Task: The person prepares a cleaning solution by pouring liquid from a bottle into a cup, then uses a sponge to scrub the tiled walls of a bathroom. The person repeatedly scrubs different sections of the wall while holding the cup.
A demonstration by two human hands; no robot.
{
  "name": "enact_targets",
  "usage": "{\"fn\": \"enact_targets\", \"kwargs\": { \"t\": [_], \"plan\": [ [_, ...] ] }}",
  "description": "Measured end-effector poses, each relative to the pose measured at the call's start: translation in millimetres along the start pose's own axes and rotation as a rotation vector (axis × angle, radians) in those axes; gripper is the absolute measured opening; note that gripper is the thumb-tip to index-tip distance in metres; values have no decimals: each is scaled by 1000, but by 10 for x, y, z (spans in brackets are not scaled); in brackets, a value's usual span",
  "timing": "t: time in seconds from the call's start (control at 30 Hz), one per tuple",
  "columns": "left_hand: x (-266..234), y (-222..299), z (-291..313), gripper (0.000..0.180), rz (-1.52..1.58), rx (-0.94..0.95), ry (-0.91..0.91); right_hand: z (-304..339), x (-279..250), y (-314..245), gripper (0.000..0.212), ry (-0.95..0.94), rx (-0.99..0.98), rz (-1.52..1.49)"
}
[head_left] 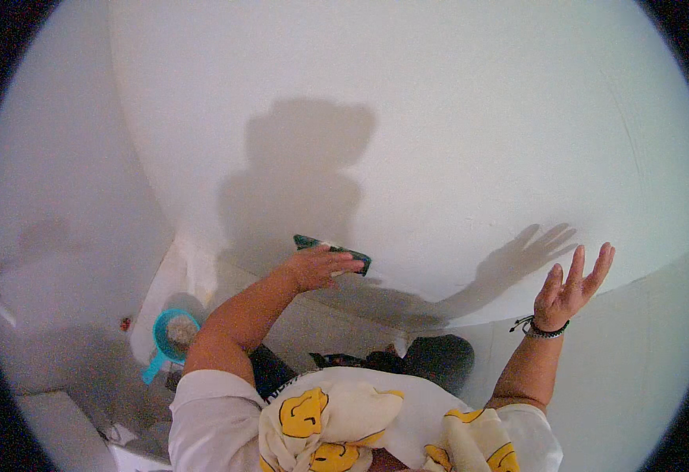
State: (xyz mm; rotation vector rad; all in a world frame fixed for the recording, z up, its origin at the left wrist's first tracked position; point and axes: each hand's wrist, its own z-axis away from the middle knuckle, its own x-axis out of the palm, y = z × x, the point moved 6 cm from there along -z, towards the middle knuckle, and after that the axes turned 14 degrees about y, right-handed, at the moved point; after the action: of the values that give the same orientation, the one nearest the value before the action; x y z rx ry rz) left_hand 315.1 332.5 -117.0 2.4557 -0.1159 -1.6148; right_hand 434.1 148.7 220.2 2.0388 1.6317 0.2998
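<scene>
My left hand (317, 268) is closed round a dark green flat hand tool (306, 241), a narrow rectangular block whose middle is covered by my fingers. It is held at the lower part of the white wall (454, 141). Whether it touches the surface cannot be told. My right hand (568, 293) is raised on the right, fingers spread and nothing in it. A dark bracelet circles that wrist. The shadow of the right hand falls on the wall beside it.
At lower left a turquoise dipper (160, 338) with a handle holds a pale, lumpy material. It rests on a light ledge (153, 303) by the wall corner. A grey side wall (61, 197) rises on the left. A dark rounded object (440, 363) stands low in front of me.
</scene>
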Motion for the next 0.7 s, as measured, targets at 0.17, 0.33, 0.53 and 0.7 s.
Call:
{"fn": "enact_targets", "kwargs": {
  "t": [0.17,0.33,0.53,0.7],
  "plan": [
    [-1985,487,-1138,88,-313,114,675,271,-29,277,35,-10,91,88],
    [-2469,765,-2027,88,-420,130,1004,896,-179,769,36,71,93,94],
    [725,1085,-1990,77,-70,325,325,1836,-439,1410,35,34,133,169],
    [1790,898,-1461,69,182,45,-58,1783,-472,1279,34,-28,134,195]
  ]
}}
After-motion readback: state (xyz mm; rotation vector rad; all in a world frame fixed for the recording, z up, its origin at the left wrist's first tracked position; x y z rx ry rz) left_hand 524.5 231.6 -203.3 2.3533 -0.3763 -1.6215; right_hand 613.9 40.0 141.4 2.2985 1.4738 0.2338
